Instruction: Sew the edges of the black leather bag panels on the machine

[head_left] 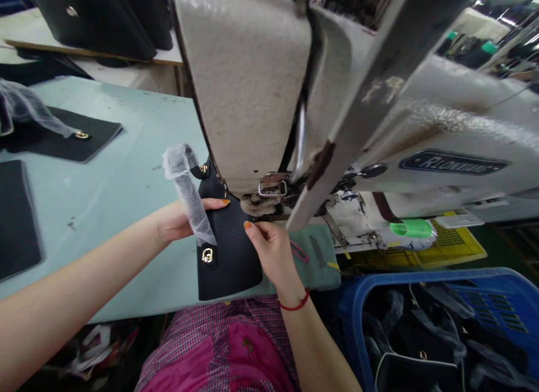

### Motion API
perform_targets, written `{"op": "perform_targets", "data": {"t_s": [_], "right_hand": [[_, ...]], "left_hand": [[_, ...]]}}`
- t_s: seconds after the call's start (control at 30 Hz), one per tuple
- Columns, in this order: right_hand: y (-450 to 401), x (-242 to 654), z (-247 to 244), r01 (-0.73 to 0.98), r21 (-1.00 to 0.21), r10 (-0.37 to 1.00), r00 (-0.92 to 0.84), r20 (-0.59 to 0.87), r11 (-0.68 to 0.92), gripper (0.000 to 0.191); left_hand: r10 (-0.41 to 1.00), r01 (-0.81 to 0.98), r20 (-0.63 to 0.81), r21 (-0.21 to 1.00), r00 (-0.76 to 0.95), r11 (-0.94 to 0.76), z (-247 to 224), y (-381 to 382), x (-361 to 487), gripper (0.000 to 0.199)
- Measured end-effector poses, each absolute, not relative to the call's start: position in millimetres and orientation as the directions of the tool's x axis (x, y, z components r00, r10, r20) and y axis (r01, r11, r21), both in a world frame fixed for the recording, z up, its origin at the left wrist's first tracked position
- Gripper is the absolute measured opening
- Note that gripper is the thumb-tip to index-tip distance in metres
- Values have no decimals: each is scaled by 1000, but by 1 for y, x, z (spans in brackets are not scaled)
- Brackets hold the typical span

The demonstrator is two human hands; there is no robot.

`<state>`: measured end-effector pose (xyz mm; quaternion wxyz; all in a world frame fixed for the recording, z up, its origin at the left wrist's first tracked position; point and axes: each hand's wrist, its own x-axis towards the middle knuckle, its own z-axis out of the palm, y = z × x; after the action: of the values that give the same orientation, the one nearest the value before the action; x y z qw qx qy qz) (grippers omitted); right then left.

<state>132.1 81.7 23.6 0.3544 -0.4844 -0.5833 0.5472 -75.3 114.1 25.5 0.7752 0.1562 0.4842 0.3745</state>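
Black panel (231,251) lies on the table (147,117), its near end at the table's front edge and its far end beside the sewing machine (248,89) head, with bare table to its left. Right hand (273,251): grip closed, thumb and fingers pinching the panel's right edge; left hand (179,220) reaches behind the wrapped strap (189,195), one fingertip on the panel, grip otherwise hidden, cannot tell. Count: one strap, two gold fittings (207,255) on this panel, two other black pieces (17,218) at far left.
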Motion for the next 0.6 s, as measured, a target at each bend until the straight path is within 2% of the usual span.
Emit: {"op": "perform_targets", "data": {"t_s": [0.1, 0.37, 0.47, 0.6], "right_hand": [[83, 131, 24, 186, -980, 954, -275, -118, -68, 44], [80, 131, 26, 219, -974, 959, -261, -113, -55, 41], [78, 132, 27, 288, -958, 967, -246, -73, 1, 41], [74, 134, 29, 390, -918, 970, -242, -26, 73, 41]], "left_hand": [[732, -451, -647, 600, 212, 661, 26, 116, -76, 10], [753, -391, -611, 648, 247, 654, 22, 115, -76, 23], [753, -377, -608, 654, 253, 655, 27, 114, -73, 25], [753, -402, -623, 647, 210, 647, 35, 112, -71, 18]]}}
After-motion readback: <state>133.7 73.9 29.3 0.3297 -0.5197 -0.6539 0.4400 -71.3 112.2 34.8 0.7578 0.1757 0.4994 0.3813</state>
